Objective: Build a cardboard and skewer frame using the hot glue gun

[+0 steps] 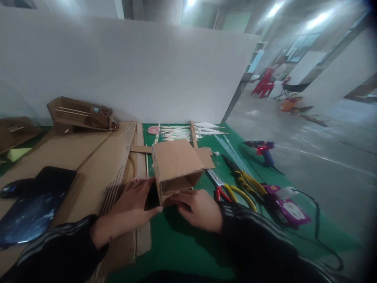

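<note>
A cardboard box (178, 157) with an open side facing me stands on the green table (179, 251). My left hand (132, 204) is at its left side, thumb and fingers spread around the lower left corner. At the box's lower front edge, my right hand (197, 208) has its fingers curled and closed on the cardboard. Flat cardboard strips (141, 149) lie behind and beside the box. The fingertips of my left hand are partly hidden by the box.
Scissors (218, 181), pliers (250, 181), a glue gun (265, 151) and a purple power strip (290, 210) lie at right. Cardboard sheets (85, 157), a dark tablet (38, 204) and a cardboard model (82, 114) are left. Wooden sticks (176, 131) lie behind the box.
</note>
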The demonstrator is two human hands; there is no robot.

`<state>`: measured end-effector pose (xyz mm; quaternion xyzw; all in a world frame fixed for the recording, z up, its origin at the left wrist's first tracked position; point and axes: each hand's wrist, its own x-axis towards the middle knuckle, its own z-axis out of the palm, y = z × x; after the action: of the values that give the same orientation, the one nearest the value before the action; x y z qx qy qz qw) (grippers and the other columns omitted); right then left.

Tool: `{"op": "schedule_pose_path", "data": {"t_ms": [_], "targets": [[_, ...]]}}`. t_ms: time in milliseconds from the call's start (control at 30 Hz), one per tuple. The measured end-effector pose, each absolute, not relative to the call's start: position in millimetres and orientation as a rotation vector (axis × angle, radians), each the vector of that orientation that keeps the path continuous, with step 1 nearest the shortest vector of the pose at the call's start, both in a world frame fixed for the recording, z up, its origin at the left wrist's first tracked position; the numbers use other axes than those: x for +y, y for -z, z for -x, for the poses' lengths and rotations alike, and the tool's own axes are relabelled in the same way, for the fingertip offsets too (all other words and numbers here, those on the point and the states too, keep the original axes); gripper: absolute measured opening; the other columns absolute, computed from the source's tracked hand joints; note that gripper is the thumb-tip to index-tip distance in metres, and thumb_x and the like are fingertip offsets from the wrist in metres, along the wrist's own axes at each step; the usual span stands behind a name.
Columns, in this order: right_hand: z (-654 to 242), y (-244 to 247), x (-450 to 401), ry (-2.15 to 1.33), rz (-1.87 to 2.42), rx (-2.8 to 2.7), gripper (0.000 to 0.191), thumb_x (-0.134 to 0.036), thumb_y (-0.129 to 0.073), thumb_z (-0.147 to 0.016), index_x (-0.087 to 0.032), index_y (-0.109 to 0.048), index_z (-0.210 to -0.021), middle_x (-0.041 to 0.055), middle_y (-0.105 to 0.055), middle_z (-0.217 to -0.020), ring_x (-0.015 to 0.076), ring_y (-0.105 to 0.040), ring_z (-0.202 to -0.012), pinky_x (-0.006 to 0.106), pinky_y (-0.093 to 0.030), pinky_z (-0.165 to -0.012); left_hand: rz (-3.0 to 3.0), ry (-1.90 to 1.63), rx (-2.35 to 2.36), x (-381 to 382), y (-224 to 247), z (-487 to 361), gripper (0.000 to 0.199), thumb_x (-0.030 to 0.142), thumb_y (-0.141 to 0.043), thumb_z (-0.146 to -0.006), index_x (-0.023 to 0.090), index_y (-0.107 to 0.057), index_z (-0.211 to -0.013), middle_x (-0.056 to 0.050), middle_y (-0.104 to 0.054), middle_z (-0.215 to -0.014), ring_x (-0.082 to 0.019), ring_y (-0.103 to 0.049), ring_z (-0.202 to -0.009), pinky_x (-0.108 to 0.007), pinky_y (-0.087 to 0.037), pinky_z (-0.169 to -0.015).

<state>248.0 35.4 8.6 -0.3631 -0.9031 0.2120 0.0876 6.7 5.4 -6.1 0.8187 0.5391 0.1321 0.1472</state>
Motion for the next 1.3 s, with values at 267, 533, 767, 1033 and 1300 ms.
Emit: {"op": "schedule_pose_path", "data": {"t_ms": [267,533,767,1033,1300], "targets": [[-244,-11,33,-0.632,1.126,-2.712,0.038,-0.019,-0.048,-0.092,-0.027,-0.068,-0.124,0.0003,-0.076,-0.11,0.0181,-0.072,-0.091,0.025,-0.049,-0.075,-2.348,-0.444,1.566,5,11,-6,0.062,0.053,-0.069,-0.084,0.024,-0.05,-0.136,-0.009,-0.058,-0.141,-0.035,-0.048,-0.132,-0.054,-0.035,-0.111],[-242,-17,30,-0.707,1.085,-2.725,0.038,-0.018,-0.046,-0.094,-0.028,-0.066,-0.126,0.0004,-0.075,-0.114,0.0167,-0.072,-0.093,0.023,-0.049,-0.078,-2.332,-0.433,1.561,5,10,-6,0.063,0.055,-0.066,-0.085,0.025,-0.048,-0.138,-0.009,-0.057,-0.142,-0.036,-0.046,-0.134,-0.055,-0.035,-0.111],[-240,-16,26,-0.69,1.079,-2.754,0.042,-0.016,-0.047,-0.091,-0.029,-0.066,-0.126,0.0006,-0.076,-0.111,0.0181,-0.073,-0.092,0.024,-0.05,-0.079,-2.344,-0.408,1.556,5,9,-6,0.056,0.052,-0.066,-0.086,0.026,-0.052,-0.133,-0.008,-0.059,-0.14,-0.034,-0.05,-0.132,-0.054,-0.035,-0.11],[-245,-6,31,-0.598,1.153,-2.681,0.04,-0.015,-0.048,-0.088,-0.026,-0.069,-0.12,0.0013,-0.077,-0.11,0.0179,-0.073,-0.093,0.024,-0.049,-0.08,-2.344,-0.408,1.58,4,8,-6,0.06,0.053,-0.068,-0.085,0.024,-0.051,-0.135,-0.01,-0.057,-0.142,-0.036,-0.048,-0.133,-0.055,-0.035,-0.111],[-243,-9,30,-0.592,1.188,-2.704,0.043,-0.016,-0.048,-0.09,-0.028,-0.067,-0.126,0.0011,-0.077,-0.111,0.0191,-0.072,-0.094,0.025,-0.048,-0.079,-2.355,-0.447,1.549,5,12,-5,0.058,0.053,-0.066,-0.086,0.026,-0.05,-0.135,-0.009,-0.06,-0.139,-0.035,-0.049,-0.132,-0.055,-0.034,-0.111]]}}
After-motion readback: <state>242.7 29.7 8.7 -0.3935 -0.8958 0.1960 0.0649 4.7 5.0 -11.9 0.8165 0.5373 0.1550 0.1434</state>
